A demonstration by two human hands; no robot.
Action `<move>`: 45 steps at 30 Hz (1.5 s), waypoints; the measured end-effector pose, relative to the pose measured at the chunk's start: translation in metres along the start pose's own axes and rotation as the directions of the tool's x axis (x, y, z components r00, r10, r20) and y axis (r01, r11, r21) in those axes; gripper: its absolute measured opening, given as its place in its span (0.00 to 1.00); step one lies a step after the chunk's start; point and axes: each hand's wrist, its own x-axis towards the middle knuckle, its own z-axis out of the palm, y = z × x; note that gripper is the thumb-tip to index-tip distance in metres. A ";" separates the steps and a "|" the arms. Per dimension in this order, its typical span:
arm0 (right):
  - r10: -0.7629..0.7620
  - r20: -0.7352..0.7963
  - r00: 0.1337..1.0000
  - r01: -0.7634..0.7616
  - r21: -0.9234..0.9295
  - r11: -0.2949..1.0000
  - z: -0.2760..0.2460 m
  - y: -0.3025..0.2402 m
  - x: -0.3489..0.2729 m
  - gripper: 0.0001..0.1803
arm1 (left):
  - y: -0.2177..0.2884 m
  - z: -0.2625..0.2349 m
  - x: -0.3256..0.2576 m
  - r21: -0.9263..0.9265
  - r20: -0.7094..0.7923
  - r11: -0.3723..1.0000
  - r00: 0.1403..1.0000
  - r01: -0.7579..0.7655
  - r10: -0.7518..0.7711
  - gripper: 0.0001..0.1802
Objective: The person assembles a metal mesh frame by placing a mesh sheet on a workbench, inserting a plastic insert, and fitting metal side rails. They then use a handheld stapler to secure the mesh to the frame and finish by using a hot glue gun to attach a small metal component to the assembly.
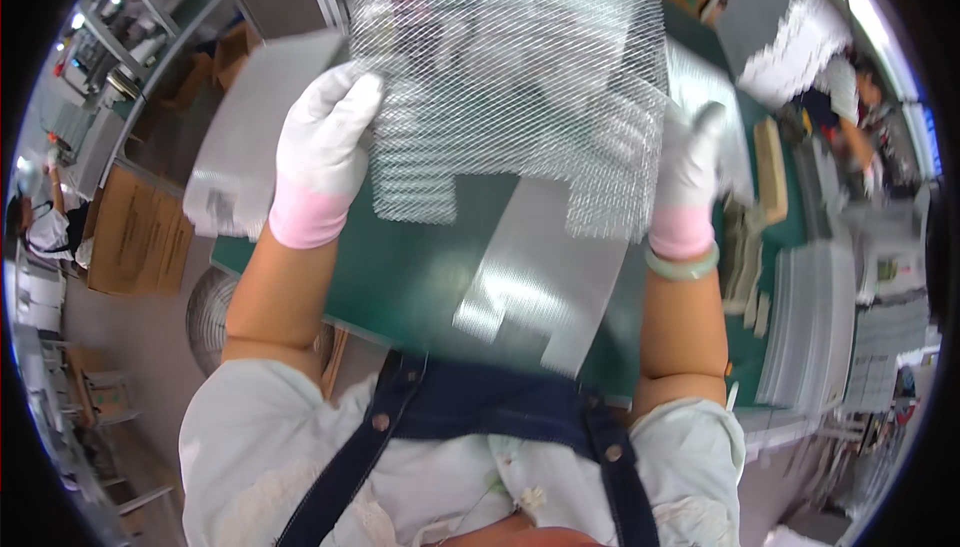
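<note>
I hold up a see-through silvery mesh sheet (520,67) with a notched lower edge, stretched between my two gloved hands above the table. My left hand (325,132), in a white glove with a pink cuff, pinches the sheet's left edge. At the right edge my right hand (690,162), gloved the same way, is closed on the sheet; part of it is blurred and seen through the mesh. Beneath, a similar shiny notched sheet (550,257) lies on the green tabletop (400,267). The raised mesh partly hides what lies beyond it.
A stack of grey sheets (265,127) sits at the left. On the right are a wooden bar (769,169), grey strips (740,257) and a stack of translucent sheets (810,327). Cardboard boxes (135,232) and a fan (207,317) stand left. Another person (848,112) is at far right.
</note>
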 end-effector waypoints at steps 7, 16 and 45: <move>-0.313 -0.446 0.838 -0.187 -0.775 0.604 -0.018 0.061 -0.208 0.14 | -0.075 0.039 -0.111 0.732 0.130 0.681 0.979 0.011 -0.155 0.17; -0.203 -0.514 0.833 -0.545 -0.825 -0.147 -0.049 0.107 -0.236 0.32 | -0.144 0.035 -0.141 0.967 0.180 0.223 0.951 -0.123 -0.253 0.19; -0.036 -0.598 0.801 -0.573 -0.747 -0.339 -0.052 0.106 -0.222 0.30 | -0.156 0.033 -0.137 0.993 0.113 0.090 0.902 -0.082 -0.418 0.18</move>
